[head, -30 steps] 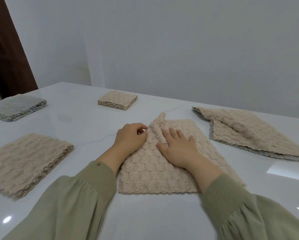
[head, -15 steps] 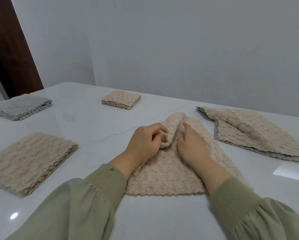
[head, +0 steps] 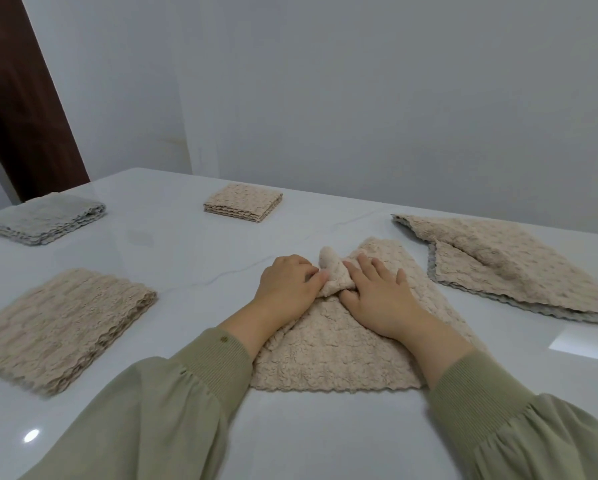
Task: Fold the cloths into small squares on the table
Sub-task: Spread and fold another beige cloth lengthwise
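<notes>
On a glossy white table (head: pixel 186 265), a person in olive-green sleeves (head: pixel 173 403) works a beige textured cloth (head: pixel 325 351) that lies in the middle, directly in front of them, with its near edge straight and its far part gathered into a raised ridge. To its right, a little apart, a second beige cloth with a grey underside (head: pixel 519 268) lies loosely doubled over. A folded beige cloth (head: pixel 58 323) sits at the near left, a folded grey cloth (head: pixel 44 218) at the far left, and a small beige square (head: pixel 243 202) lies beyond the hands, well apart from them. The left hand (head: pixel 287 289) has its fingers curled, pinching the ridge at its fingertips. The right hand (head: pixel 384 299) lies flat on the cloth, fingers straight and spread, thumb against the ridge's base.
</notes>
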Demonstrator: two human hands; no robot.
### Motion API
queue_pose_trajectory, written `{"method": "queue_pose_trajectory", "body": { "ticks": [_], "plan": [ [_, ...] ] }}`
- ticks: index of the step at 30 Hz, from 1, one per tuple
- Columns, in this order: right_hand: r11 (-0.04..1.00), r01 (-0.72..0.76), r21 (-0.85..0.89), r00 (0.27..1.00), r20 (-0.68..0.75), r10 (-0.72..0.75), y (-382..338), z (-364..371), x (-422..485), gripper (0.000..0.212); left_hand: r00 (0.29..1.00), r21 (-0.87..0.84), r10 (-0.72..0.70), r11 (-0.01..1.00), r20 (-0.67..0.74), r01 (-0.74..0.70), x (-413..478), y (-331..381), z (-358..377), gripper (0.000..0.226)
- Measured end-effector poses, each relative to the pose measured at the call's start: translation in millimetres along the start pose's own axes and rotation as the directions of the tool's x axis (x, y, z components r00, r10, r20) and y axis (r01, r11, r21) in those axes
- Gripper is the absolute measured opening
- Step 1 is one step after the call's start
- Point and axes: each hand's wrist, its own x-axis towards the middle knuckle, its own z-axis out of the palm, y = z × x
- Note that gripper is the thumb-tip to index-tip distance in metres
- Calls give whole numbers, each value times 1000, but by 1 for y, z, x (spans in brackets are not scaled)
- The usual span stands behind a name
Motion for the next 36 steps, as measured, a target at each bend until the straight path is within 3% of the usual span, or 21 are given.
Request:
{"method": "queue_pose_trajectory", "body": {
  "ticks": [4, 7, 10, 14, 17, 19, 21, 23, 24, 25, 27, 28, 30, 32, 36],
  "plan": [
    [1000, 18, 19, 999, 32, -19, 2, -2, 0, 66, 1000, 29, -3, 1000, 25, 2, 4, 0, 2, 34],
    [998, 36, 42, 998, 48, -38, 4, -4, -1, 68, 999, -63, -38, 997, 6, 38, -1, 11, 1, 27],
    [996, 45, 81, 999, 26, -48, 4, -4, -4, 70, 991, -200, -119, 974, -69, 103, -4, 17, 1, 13],
    [993, 48, 103, 998, -51, -42, 3, -2, -7, 73, 973, -408, -181, 907, -143, 109, -9, 17, -1, 19],
    [994, 38, 100, 995, -93, -29, 2, -2, -8, 79, 907, -471, -262, 878, -331, 82, -10, 10, -10, 18],
    [994, 34, 102, 992, -121, -22, 2, -2, -9, 81, 849, -451, -319, 886, -421, 109, -9, -2, -21, 17],
    [994, 26, 108, 990, -142, -10, 2, -2, -9, 80, 822, -336, -328, 925, -466, 178, -8, -16, -28, 37],
    [997, 10, 83, 991, -134, 1, 3, 0, -8, 77, 815, -119, -223, 975, -534, 188, -10, -19, -34, 53],
    [998, -2, 60, 993, -119, 9, 3, 0, -7, 74, 827, -24, -130, 990, -547, 139, -12, -13, -35, 50],
    [999, -15, 36, 995, -100, 19, 4, 1, -7, 71, 861, 68, -36, 994, -508, 81, -16, -4, -35, 42],
    [999, -43, -1, 997, -61, 43, 4, 1, -6, 68, 959, 261, 70, 965, -275, 5, -23, 13, -25, 37],
    [998, -56, -11, 997, -45, 55, 3, 1, -5, 67, 991, 334, 53, 942, -122, -9, -27, 18, -16, 43],
    [997, -78, -24, 997, -15, 78, 2, 0, -5, 68, 986, 415, -65, 910, 151, -3, -29, 19, -3, 57],
    [995, -93, -34, 995, 40, 94, 0, -3, -6, 71, 960, 421, -118, 907, 255, 0, -25, 13, -1, 63],
    [995, -101, -25, 974, 200, 104, 3, -15, -7, 79, 941, 430, -111, 902, 320, -40, -17, -2, -15, 64]
  ]
}}
